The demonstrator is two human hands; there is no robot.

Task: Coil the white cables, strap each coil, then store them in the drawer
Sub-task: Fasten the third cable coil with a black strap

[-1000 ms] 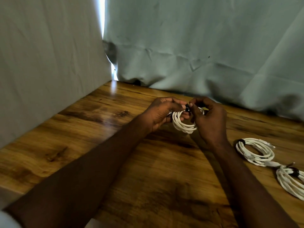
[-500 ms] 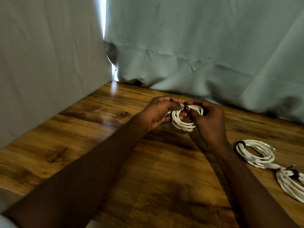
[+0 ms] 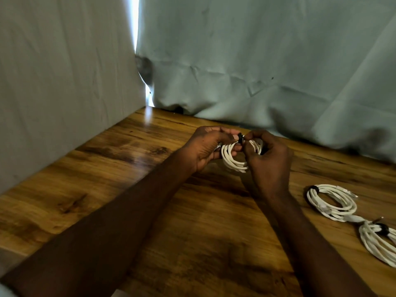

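White cable, wound into a small coil, hangs between both hands above the wooden table. The left hand curls around the coil's left side, fingers through the loop and thumb on top, while the right hand grasps the right side with its fingers bent over the strands. The fingertips of both hands meet at a black strap at the top of the coil; whether the strap is fully fastened is hard to tell, since the fingers cover most of it. Compared with half a second ago, the hands sit a little closer together at the strap, and the coil's upper right arc is now more hidden by the right fingers. Two strapped coils lie on the table to the right: a nearer one and another at the frame edge, just touching it.
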